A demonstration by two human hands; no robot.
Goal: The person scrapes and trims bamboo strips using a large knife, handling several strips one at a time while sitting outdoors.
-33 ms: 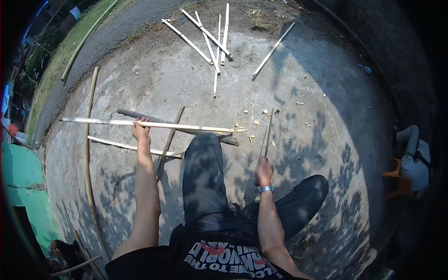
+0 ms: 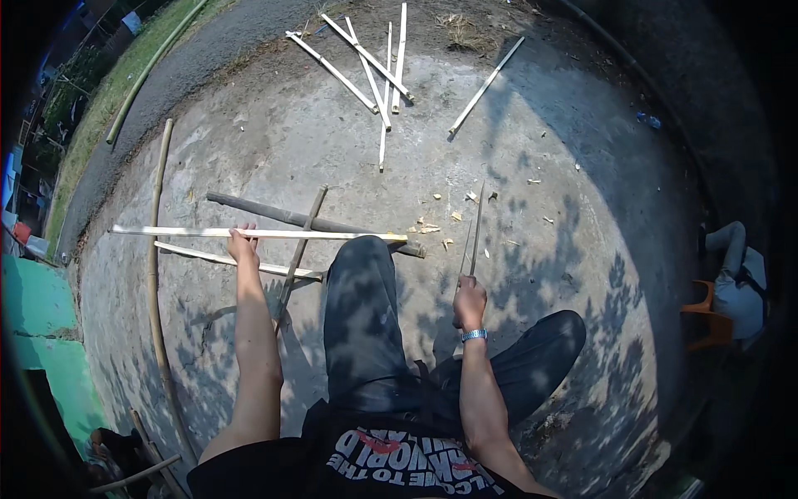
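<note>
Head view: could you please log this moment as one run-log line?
left hand: grips pale bamboo strip | right hand: holds long knife, blade pointing away | knee: under strip end | ground: chips

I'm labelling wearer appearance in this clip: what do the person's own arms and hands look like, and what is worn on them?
Both forearms are bare, with no gloves on the left hand or right hand. A silver metal-band wristwatch circles the right wrist. The left wrist carries nothing. Black short sleeves of a printed T-shirt end above the elbows.
</note>
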